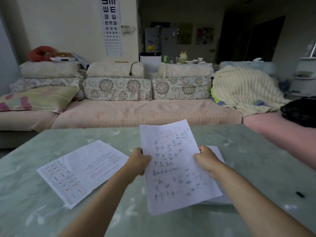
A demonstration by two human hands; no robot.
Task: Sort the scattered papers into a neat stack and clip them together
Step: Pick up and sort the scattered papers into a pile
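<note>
Here left hand [138, 160] and right hand [207, 159] grip the sheet [172, 170] (opposite edges).

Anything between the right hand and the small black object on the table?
Head view: next to the right hand, the edge of flat-lying sheets; then bare table to the black object.

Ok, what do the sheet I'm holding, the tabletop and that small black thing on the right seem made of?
Handwritten sheet: thin matte white paper; it curves slightly and shows pen strokes.
Tabletop: pale green with marbled white patches and a soft sheen, perhaps glass or polished stone.
Small black object: too small to tell, maybe metal or plastic.
</note>
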